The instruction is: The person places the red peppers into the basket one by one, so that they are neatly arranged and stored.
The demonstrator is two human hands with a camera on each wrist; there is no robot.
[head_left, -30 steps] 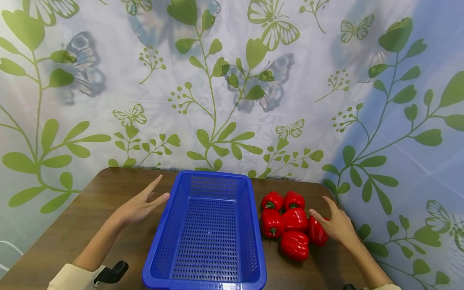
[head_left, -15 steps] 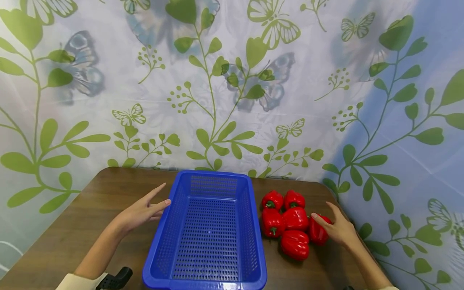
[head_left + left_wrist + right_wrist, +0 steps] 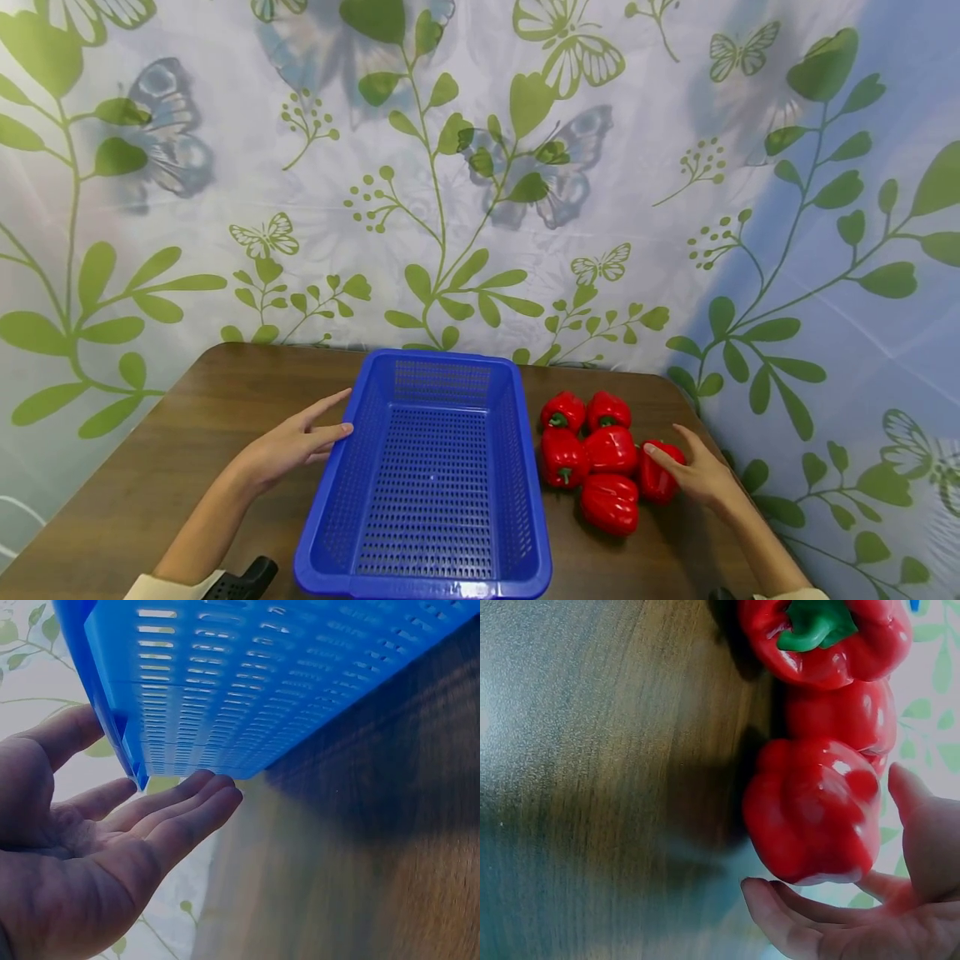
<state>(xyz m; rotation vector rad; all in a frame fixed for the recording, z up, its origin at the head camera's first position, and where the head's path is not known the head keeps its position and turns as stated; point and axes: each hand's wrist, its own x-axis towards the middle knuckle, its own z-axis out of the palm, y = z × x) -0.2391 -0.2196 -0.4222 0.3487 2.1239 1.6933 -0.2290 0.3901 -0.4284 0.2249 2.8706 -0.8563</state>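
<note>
A blue perforated plastic basket [image 3: 427, 492] stands on the table with nothing inside. At its left long side is my left hand [image 3: 288, 448], fingers extended, the thumb right at the rim; the left wrist view has the fingers [image 3: 202, 814] beside the slotted wall. To the basket's right lies a group of several glossy red bell peppers [image 3: 609, 504] with green stems. My right hand [image 3: 701, 471] reaches around the rightmost bell pepper [image 3: 658, 473]. In the right wrist view, a small gap shows between the thumb [image 3: 907, 787] and that pepper, while the other fingers curve below it.
The dark wooden table [image 3: 247, 392] ends at a curtain [image 3: 480, 208] printed with leaves and butterflies, which also runs along the right side. A black wrist mount [image 3: 243, 579] sits at my left cuff.
My left hand has moved right and slightly down to the basket's rim. My right hand has come closer around the rightmost bell pepper. Basket and peppers stay in place.
</note>
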